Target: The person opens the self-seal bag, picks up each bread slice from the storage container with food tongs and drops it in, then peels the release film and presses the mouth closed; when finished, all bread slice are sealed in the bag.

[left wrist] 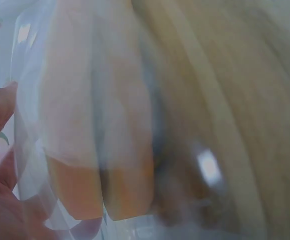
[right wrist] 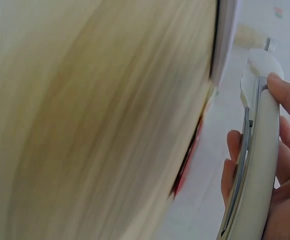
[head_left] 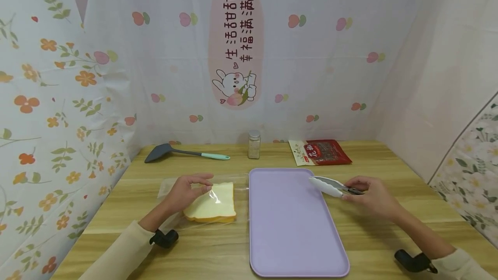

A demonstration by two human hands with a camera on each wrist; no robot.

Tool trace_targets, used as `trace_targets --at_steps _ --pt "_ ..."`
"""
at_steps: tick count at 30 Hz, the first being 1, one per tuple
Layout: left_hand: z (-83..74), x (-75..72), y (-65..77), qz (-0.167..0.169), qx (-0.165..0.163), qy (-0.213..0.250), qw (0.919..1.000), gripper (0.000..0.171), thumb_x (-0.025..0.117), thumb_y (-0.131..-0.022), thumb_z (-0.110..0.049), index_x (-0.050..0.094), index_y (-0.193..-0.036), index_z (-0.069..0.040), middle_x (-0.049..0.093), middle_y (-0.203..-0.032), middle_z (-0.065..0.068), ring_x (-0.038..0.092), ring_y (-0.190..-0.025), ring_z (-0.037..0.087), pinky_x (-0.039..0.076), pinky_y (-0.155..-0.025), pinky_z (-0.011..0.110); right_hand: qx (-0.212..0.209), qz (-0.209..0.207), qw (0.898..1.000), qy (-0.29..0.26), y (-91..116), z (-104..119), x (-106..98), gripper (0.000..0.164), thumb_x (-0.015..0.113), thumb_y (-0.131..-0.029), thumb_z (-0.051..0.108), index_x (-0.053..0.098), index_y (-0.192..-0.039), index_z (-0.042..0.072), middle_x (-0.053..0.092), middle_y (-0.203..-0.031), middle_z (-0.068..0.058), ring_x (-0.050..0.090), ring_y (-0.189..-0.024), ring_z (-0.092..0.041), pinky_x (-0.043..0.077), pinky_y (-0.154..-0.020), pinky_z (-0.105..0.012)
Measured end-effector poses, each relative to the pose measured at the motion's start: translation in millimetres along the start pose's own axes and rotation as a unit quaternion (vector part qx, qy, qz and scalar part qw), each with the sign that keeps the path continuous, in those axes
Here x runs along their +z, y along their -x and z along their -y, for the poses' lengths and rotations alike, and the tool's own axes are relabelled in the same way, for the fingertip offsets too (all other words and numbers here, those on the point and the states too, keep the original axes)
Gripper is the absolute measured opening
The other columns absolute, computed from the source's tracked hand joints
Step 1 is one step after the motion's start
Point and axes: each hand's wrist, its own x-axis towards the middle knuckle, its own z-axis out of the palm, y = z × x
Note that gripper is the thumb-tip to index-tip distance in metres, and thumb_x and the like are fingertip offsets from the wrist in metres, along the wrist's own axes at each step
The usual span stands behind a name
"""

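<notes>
My left hand [head_left: 190, 191] is over the left side of the stacked bread slices [head_left: 215, 202], which are pale with orange-brown crusts and sit in a clear plastic bag [head_left: 242, 204]. Its curled fingers pinch the film above the bread. In the left wrist view the bread [left wrist: 77, 187] shows through the bag, and the hand [left wrist: 2, 195] is partly behind film. My right hand [head_left: 371, 195] grips a pair of tongs [head_left: 327, 186] with white tips, held above the right edge of a lilac tray [head_left: 292, 224]. The right wrist view shows the tongs' cream handle [right wrist: 262, 165] between thumb and fingers.
Along the back of the wooden table lie a grey spatula [head_left: 186, 153] with a mint handle and a red-and-cream spice packet [head_left: 320, 152]. A small glass jar [head_left: 254, 145] with a metal lid stands between them. Printed curtains [head_left: 175, 81] enclose the back and sides.
</notes>
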Motion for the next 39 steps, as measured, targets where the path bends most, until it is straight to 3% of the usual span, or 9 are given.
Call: trace_targets --at_steps 8,15,23,31,39 --pt "0.9 -0.2 1.4 0.003 -0.001 -0.004 1.0 0.014 0.072 -0.092 -0.015 0.079 -0.1 -0.005 0.066 -0.126 0.016 0.056 -0.124 0.038 0.04 -0.101 0.061 0.006 0.0 1.0 0.023 0 -16 -8 0.042 0.086 -0.079 0.027 0.072 -0.107 -0.001 0.073 -0.103 -0.016 0.069 -0.09 -0.012 0.051 -0.069 -0.018" --pt "1.0 0.2 0.8 0.004 -0.007 -0.007 0.9999 0.014 0.072 -0.092 -0.015 0.079 -0.1 -0.006 0.066 -0.126 0.015 0.057 -0.124 0.037 0.039 -0.102 0.062 0.027 0.012 0.999 0.039 1 -34 -16 0.051 0.085 -0.079 0.033 0.07 -0.112 -0.003 0.072 -0.108 -0.02 0.068 -0.094 -0.02 0.051 -0.067 -0.02" --pt "1.2 0.6 0.1 0.006 -0.01 -0.011 0.9999 0.015 0.072 -0.092 -0.016 0.079 -0.101 -0.006 0.066 -0.126 0.014 0.056 -0.125 0.037 0.039 -0.102 0.061 0.027 0.027 0.998 0.053 -1 -46 -25 0.051 0.085 -0.079 0.033 0.07 -0.112 -0.004 0.072 -0.107 -0.019 0.067 -0.092 -0.012 0.051 -0.067 -0.02" --pt "-0.9 1.0 0.3 0.012 -0.009 -0.013 0.9998 0.015 0.071 -0.092 -0.015 0.078 -0.101 -0.005 0.066 -0.127 0.015 0.056 -0.125 0.037 0.04 -0.102 0.06 0.026 0.045 0.995 0.086 -1 -53 -28 0.056 0.086 -0.077 0.038 0.07 -0.113 -0.002 0.072 -0.111 -0.019 0.067 -0.102 -0.029 0.049 -0.071 -0.022" --pt "-2.2 1.9 0.2 0.006 -0.01 -0.012 0.9999 0.013 0.071 -0.092 -0.012 0.079 -0.1 -0.005 0.067 -0.126 0.015 0.057 -0.124 0.038 0.042 -0.101 0.059 0.005 0.031 0.993 0.111 -2 -59 -28 0.065 0.087 -0.072 0.045 0.071 -0.116 0.0 0.07 -0.116 -0.021 0.063 -0.111 -0.041 0.049 -0.078 -0.024"
